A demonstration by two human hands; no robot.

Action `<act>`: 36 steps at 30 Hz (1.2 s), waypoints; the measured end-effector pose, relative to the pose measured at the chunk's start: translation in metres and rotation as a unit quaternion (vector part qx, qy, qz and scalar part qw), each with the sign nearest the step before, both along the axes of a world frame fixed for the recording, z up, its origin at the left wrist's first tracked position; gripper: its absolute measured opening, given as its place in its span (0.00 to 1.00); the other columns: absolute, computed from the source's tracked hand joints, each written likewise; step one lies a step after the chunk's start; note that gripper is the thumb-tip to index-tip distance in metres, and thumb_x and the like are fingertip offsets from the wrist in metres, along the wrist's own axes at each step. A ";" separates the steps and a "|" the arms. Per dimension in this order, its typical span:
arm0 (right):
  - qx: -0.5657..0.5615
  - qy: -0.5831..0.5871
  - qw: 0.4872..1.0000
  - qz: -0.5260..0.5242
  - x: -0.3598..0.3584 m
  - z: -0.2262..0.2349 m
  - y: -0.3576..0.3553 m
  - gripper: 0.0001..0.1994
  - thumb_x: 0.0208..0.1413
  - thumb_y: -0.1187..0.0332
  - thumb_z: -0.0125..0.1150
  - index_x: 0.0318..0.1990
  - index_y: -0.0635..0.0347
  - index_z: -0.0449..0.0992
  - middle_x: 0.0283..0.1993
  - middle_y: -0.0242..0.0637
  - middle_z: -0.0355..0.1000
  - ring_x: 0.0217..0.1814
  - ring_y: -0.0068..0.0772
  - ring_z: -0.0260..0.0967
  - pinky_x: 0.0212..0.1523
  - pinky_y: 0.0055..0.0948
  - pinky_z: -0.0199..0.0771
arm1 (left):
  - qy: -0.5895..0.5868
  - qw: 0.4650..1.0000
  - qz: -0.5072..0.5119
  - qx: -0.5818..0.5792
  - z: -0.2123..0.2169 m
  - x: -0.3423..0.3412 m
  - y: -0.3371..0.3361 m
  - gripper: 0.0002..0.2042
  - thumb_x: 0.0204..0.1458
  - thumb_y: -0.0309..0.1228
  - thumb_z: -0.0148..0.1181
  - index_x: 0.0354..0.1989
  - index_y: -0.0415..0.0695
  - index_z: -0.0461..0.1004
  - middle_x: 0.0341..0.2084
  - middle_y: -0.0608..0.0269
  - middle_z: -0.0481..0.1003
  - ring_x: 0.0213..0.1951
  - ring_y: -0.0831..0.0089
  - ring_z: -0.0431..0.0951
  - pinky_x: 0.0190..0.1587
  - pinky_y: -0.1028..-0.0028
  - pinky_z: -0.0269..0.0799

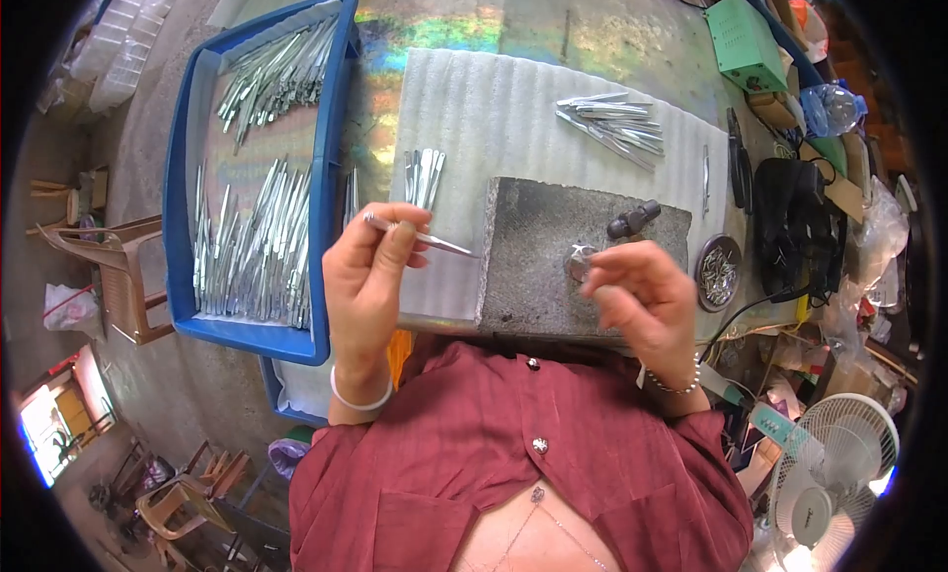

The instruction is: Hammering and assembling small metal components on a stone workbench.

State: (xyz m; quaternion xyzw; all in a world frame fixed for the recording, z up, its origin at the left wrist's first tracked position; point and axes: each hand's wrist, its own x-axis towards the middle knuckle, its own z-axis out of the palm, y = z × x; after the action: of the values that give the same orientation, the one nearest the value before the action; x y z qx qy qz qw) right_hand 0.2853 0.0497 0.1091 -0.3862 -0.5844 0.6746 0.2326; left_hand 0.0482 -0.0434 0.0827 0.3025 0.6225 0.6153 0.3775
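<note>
Head view: cluttered workbench [592, 39]; left hand [370, 266] pinches a metal strip [420, 236], right hand's [637, 295] grip unclear.

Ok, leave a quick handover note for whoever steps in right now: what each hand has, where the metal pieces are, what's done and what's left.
Left hand: holds one thin metal strip in its fingers, tip pointing toward the stone block.
Right hand: over the block, fingers closed around a small round metal part; grip details unclear.
Stock: many strips in the blue tray, a few on the corrugated sheet near the left hand, a pile at its far side.
Done or left: which pile is finished cannot be told from the picture.
</note>
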 end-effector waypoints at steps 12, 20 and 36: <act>0.347 -0.313 0.883 -0.032 0.064 -0.016 0.020 0.17 0.47 0.72 0.61 0.45 0.67 0.70 0.41 0.46 0.69 0.43 0.45 0.68 0.44 0.35 0.68 | 0.501 0.855 -0.040 -0.130 -0.060 -0.008 0.061 0.12 0.45 0.28 0.64 0.39 0.39 0.75 0.22 0.55 0.72 0.22 0.64 0.72 0.27 0.70 0.68; 0.409 -0.362 0.837 0.024 0.061 -0.023 0.011 0.22 0.41 0.76 0.59 0.48 0.67 0.66 0.47 0.47 0.62 0.48 0.47 0.64 0.47 0.38 0.67 | 0.398 0.903 -0.162 -0.019 -0.011 0.033 0.150 0.08 0.48 0.29 0.60 0.36 0.40 0.75 0.28 0.54 0.74 0.32 0.60 0.76 0.35 0.67 0.70; 0.317 -0.262 0.910 -0.047 0.082 -0.027 0.007 0.17 0.45 0.79 0.52 0.46 0.64 0.64 0.37 0.46 0.65 0.35 0.50 0.67 0.36 0.40 0.67 | 0.553 0.771 -0.309 -0.066 -0.080 0.056 0.260 0.08 0.46 0.31 0.54 0.29 0.39 0.72 0.29 0.48 0.75 0.37 0.51 0.75 0.42 0.60 0.69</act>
State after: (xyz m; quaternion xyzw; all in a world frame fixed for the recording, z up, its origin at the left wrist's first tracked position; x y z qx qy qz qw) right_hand 0.3674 0.0566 0.0826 -0.4818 -0.7888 0.3166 0.2134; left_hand 0.1046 0.2162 0.0025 0.7412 0.6353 0.1494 0.1571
